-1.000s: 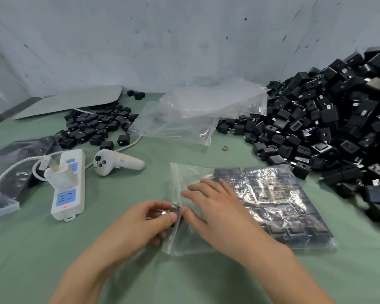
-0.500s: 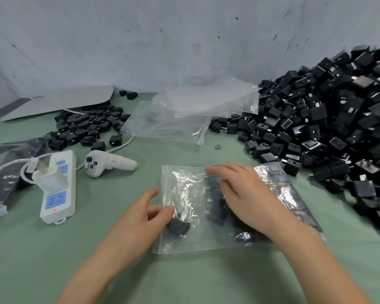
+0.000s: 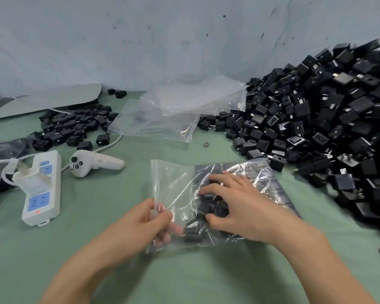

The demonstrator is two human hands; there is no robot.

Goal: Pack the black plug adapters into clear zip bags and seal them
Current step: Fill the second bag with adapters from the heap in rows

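A clear zip bag lies on the green table in front of me, filled with several black plug adapters. My left hand pinches the bag's left, open edge, with fingertips showing through the plastic. My right hand lies on top of the bag, fingers curled over the adapters inside and pressing them through the plastic. A large heap of loose black adapters fills the right side of the table.
Empty clear bags lie at the back centre. A smaller pile of adapters sits back left. A white power strip and a white controller lie at left. A small metal ring rests near the bags.
My left hand went from lying beside the bag to pinching its open edge. My right hand slid back over the adapters, which have bunched towards the bag's left end.
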